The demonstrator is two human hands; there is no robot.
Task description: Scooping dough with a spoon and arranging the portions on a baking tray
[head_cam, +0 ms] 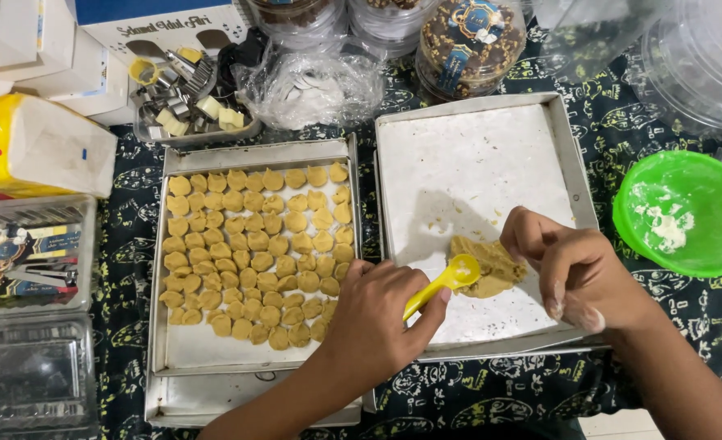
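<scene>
Left hand is closed around the handle of a yellow scoop, whose round bowl rests on the edge of a tan dough lump; right hand has its fingers curled and bunched at the lump's right side, apparently pinching it, though the contact is hidden. The lump is soft and crumbly and lies on the floured right tray. The left tray carries close rows of small rounded dough pieces; a green bowl with white residue sits right of the trays, a tub of metal cutters behind.
</scene>
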